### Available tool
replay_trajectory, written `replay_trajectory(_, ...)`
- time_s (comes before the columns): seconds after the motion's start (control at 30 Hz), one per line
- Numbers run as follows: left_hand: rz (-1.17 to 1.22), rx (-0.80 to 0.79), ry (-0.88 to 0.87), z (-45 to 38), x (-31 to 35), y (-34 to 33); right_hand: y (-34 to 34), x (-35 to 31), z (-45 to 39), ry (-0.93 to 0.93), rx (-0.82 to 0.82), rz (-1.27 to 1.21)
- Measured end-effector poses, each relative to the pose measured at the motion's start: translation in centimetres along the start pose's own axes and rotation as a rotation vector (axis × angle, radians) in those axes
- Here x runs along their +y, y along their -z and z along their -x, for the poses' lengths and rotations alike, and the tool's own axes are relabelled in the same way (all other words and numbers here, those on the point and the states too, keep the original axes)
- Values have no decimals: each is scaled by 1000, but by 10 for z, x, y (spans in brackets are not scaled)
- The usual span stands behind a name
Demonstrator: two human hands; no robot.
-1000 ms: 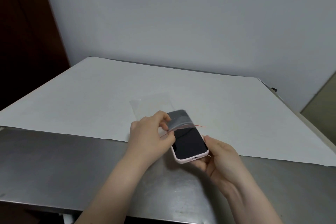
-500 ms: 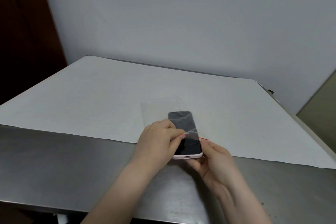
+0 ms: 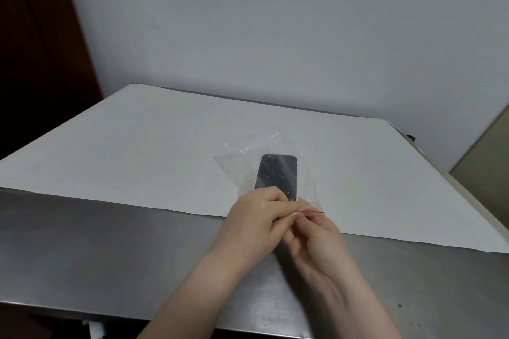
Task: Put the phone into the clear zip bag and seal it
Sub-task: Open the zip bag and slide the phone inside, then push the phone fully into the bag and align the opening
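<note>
The dark-screened phone (image 3: 278,175) lies inside the clear zip bag (image 3: 237,164), which rests on the white paper. Only the phone's far part shows; its near end is hidden behind my fingers. My left hand (image 3: 254,219) pinches the bag's near opening edge from the left. My right hand (image 3: 316,239) pinches the same edge beside it, at the red zip strip (image 3: 311,211), which sticks out to the right of my fingertips. Both hands meet at the mouth of the bag.
A white paper sheet (image 3: 137,146) covers most of a stainless steel table (image 3: 110,242), whose bare metal runs along the near edge. A pale wall (image 3: 275,36) stands behind, and a dark wooden door (image 3: 33,63) is at the left.
The phone has slid further into the bag until its pink-cased near end no longer shows. My right hand left the phone and joined the left at the bag's red zip edge.
</note>
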State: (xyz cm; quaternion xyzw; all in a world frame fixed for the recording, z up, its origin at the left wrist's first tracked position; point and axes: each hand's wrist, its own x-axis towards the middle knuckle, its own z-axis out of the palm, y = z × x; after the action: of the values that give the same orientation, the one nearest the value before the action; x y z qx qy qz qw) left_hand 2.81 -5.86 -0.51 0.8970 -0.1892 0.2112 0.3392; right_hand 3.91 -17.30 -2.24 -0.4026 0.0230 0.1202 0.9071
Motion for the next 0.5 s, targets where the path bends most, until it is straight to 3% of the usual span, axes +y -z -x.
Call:
replay_trajectory(0.27,-226,153,-7,4,-2,5,-2,1,-6,144,93,-88)
replay_trajectory(0.5,-360,64,-40,4,10,9,-1,4,-8,168,105,-60)
